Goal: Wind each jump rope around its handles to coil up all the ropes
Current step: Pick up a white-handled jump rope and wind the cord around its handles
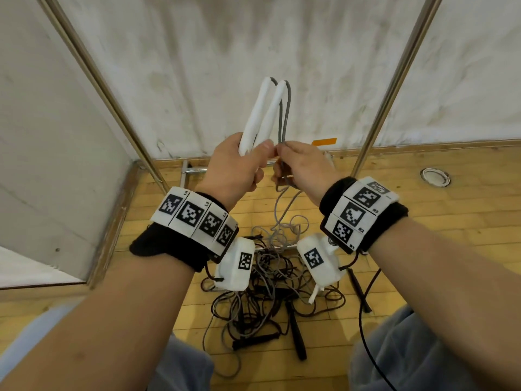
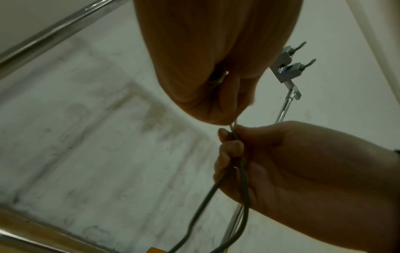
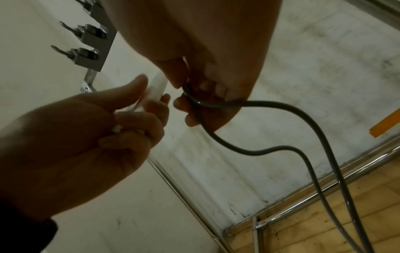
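Jump ropes [image 1: 265, 300] lay in a tangled dark and grey pile on the wooden floor [image 1: 439, 221], between the person's forearms. Wristbands [image 1: 194, 218] carried black-and-white coded tags; labels R1, R2, R3 were legible on the right band, the left band's too blurred to read. Left hand [image 1: 234, 167] was curled around two white handles [image 1: 260, 119], held side by side, pointing up. Right hand [image 1: 303, 165] pinched the grey rope [image 1: 283, 117] just beside them.
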The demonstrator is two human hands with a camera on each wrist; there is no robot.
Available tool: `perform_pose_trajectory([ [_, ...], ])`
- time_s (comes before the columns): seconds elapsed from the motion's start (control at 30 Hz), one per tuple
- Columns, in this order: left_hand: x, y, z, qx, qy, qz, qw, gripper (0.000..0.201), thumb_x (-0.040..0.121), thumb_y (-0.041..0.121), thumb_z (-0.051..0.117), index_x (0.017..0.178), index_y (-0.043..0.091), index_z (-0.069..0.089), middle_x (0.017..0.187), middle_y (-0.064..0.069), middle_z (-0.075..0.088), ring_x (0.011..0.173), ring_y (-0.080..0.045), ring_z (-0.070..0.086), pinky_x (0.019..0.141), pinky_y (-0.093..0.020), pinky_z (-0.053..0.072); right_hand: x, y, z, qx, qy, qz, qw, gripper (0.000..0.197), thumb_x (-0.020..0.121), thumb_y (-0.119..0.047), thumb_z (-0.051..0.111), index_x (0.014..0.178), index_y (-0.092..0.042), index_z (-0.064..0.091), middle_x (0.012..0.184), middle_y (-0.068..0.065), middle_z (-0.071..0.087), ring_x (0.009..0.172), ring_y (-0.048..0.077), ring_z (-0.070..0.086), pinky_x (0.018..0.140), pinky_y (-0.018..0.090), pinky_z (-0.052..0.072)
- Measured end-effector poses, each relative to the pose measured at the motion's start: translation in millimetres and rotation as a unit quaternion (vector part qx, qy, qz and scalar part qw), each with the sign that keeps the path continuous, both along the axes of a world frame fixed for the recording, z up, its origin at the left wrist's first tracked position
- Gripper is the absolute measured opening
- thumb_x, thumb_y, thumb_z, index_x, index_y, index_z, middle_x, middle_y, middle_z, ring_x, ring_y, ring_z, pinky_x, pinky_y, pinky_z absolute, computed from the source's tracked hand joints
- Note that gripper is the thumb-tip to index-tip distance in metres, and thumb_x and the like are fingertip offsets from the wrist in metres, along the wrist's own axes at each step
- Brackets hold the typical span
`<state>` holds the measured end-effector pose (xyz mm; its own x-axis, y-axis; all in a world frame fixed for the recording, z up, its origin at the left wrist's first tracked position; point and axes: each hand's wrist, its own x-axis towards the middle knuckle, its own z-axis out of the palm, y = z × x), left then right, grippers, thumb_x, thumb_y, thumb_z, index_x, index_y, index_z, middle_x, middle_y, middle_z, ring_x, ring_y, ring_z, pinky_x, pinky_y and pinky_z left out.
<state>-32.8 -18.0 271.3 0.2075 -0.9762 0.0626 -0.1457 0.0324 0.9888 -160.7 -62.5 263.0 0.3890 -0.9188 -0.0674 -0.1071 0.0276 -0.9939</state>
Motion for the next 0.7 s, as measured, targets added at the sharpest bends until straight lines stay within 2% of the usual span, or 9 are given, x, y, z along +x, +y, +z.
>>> perform_pose_trajectory([
  [0.17,3,1,-6,0.007,-0.060,0.020,0.998,0.012,0.089,0.021,0.064,0.079,0.016,0.059,0.056,0.003,0.053,0.051,-0.015,0.050,0.046,-0.027,0.040,-4,6,-5,-0.062,0.086,0.020,0.994,0.034,0.100,-0.025,0.039,0.073,-0.012,0.056,0.064,0.002,0.066,0.069,0.023,0.057,0.068,0.032,0.046],
  [0.27,5,2,-7,0.011,-0.046,0.063,0.997,0.014,0.093,0.023,0.058,0.081,0.017,0.056,0.064,0.003,0.056,0.050,-0.008,0.054,0.044,-0.023,0.042,-5,7,-10,-0.111,0.151,0.053,0.981,0.017,0.096,-0.016,0.045,0.085,-0.013,0.058,0.073,-0.005,0.065,0.073,0.011,0.059,0.068,0.023,0.043],
  [0.33,5,2,-8,0.012,-0.014,0.087,0.996,0.011,0.096,0.023,0.054,0.086,0.019,0.053,0.071,-0.001,0.057,0.051,-0.007,0.057,0.045,-0.024,0.044,-4,10,-13,-0.120,0.182,0.081,0.973,0.015,0.095,-0.015,0.047,0.086,-0.013,0.059,0.075,-0.007,0.064,0.073,0.007,0.057,0.068,0.021,0.041],
  [0.4,3,2,-8,0.009,0.027,0.089,0.996,0.008,0.098,0.022,0.050,0.090,0.020,0.050,0.078,-0.008,0.059,0.061,-0.013,0.062,0.055,-0.030,0.052,-2,14,-15,-0.126,0.200,0.101,0.966,0.020,0.096,-0.019,0.047,0.081,-0.016,0.060,0.075,-0.008,0.065,0.074,0.008,0.058,0.069,0.018,0.041],
  [0.43,1,3,-7,0.010,0.050,0.086,0.995,0.007,0.099,0.022,0.048,0.092,0.021,0.049,0.082,-0.011,0.061,0.068,-0.018,0.063,0.063,-0.035,0.056,-1,16,-15,-0.130,0.209,0.109,0.963,0.022,0.097,-0.022,0.045,0.080,-0.018,0.059,0.076,-0.008,0.065,0.073,0.007,0.058,0.065,0.011,0.039],
  [0.47,-1,3,-6,0.012,0.069,0.085,0.994,0.007,0.100,0.022,0.047,0.093,0.023,0.048,0.085,-0.012,0.064,0.073,-0.022,0.064,0.072,-0.041,0.056,0,17,-14,-0.134,0.218,0.115,0.960,0.023,0.097,-0.023,0.044,0.079,-0.019,0.058,0.076,-0.008,0.065,0.071,0.005,0.056,0.060,0.006,0.037],
  [0.53,-4,3,-3,0.018,0.102,0.087,0.991,0.006,0.101,0.023,0.045,0.095,0.024,0.047,0.086,-0.010,0.068,0.079,-0.025,0.067,0.078,-0.046,0.056,2,19,-14,-0.131,0.225,0.130,0.957,0.022,0.098,-0.022,0.041,0.084,-0.018,0.057,0.080,-0.006,0.064,0.071,0.004,0.054,0.058,0.005,0.037],
  [0.6,-8,4,0,0.024,0.137,0.085,0.987,0.005,0.101,0.023,0.044,0.097,0.024,0.046,0.091,-0.014,0.070,0.082,-0.026,0.071,0.071,-0.043,0.058,6,21,-16,-0.117,0.217,0.140,0.959,0.021,0.099,-0.019,0.039,0.089,-0.016,0.056,0.078,-0.005,0.062,0.068,0.002,0.054,0.057,0.008,0.037],
  [0.7,-12,4,6,0.029,0.202,0.079,0.976,0.005,0.102,0.023,0.042,0.099,0.022,0.045,0.092,-0.018,0.072,0.082,-0.027,0.073,0.062,-0.028,0.056,10,26,-20,-0.109,0.212,0.150,0.959,0.025,0.099,-0.017,0.037,0.086,-0.013,0.058,0.070,-0.005,0.062,0.059,0.000,0.054,0.060,0.015,0.040],
])
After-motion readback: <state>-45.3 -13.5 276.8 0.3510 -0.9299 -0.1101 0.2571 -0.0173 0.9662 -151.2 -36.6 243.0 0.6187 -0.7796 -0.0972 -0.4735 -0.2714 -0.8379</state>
